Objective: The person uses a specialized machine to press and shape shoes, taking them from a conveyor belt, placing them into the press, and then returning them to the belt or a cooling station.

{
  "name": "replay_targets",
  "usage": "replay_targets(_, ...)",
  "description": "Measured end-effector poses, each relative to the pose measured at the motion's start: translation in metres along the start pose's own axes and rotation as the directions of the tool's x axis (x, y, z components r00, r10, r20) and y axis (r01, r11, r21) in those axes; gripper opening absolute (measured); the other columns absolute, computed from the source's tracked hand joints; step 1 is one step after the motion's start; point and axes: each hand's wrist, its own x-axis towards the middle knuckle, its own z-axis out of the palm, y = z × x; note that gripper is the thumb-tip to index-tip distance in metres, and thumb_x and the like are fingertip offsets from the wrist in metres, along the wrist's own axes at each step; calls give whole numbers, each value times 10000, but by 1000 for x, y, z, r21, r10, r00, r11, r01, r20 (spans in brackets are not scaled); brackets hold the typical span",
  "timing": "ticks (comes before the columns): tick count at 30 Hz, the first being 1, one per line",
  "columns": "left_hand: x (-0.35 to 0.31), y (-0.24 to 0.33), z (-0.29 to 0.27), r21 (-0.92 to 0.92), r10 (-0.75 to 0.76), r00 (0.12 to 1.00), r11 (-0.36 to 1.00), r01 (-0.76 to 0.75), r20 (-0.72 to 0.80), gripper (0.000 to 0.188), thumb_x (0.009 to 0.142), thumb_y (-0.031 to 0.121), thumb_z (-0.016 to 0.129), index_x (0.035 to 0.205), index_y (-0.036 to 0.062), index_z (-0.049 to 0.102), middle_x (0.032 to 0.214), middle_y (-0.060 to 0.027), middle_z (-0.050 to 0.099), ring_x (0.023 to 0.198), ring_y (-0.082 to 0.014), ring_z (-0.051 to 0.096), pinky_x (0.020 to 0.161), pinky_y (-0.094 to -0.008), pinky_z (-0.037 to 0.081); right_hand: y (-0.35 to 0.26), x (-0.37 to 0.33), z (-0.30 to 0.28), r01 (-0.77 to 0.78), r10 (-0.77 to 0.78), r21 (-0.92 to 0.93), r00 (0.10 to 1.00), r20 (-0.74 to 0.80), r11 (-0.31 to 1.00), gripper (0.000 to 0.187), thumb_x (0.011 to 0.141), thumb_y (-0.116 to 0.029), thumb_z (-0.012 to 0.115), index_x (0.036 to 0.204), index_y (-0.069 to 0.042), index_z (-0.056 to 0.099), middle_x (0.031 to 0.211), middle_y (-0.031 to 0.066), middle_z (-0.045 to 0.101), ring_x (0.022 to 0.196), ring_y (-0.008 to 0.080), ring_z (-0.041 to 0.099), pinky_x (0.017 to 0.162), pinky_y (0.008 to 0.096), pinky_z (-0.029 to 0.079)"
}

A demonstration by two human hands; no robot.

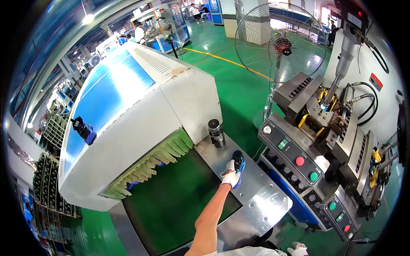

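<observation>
My left hand [231, 176], in a white glove, is closed on a black and blue shoe [239, 165]. The shoe lies on the metal side plate of a conveyor table [265, 205], its toe pointing away from me. At the lower edge my right hand [297, 249] shows in part, also gloved, fingers apart and nothing visible in it. A dark cylindrical container [216, 133] stands on the plate beyond the shoe. Blue bits of other items peek from under the green strip curtain [149, 166] of the white machine housing [149, 128].
A dark and blue shoe-like item [83, 130] sits on the housing. To the right stands a pressing machine with a button panel [294, 153] and metal clamps [322, 111]. A large fan [282, 45] is behind it. Racks [47, 181] line the left; people work far off.
</observation>
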Motion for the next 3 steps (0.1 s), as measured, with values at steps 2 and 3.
replay_targets(2, -1, 29, -4, 108, 57, 996, 992, -64, 63, 884, 871, 271, 753, 1603, 172, 267, 1645, -192, 325, 1501, -419, 355, 1116, -730, 318, 83, 53, 68, -171, 180, -125, 981, 68, 977, 960, 812, -672, 698, 1572, -137, 458, 1587, 190, 464, 1476, 383, 420, 1248, 410, 310)
replay_targets(3, -9, 18, -17, 194, 39, 997, 980, -52, 72, 907, 867, 288, 764, 1612, 186, 257, 1654, -191, 310, 1515, -424, 331, 1118, -739, 311, 57, 51, 61, -190, 208, -109, 959, 192, 976, 901, 853, -651, 666, 1585, -173, 447, 1622, 176, 425, 1509, 369, 379, 1261, 457, 281)
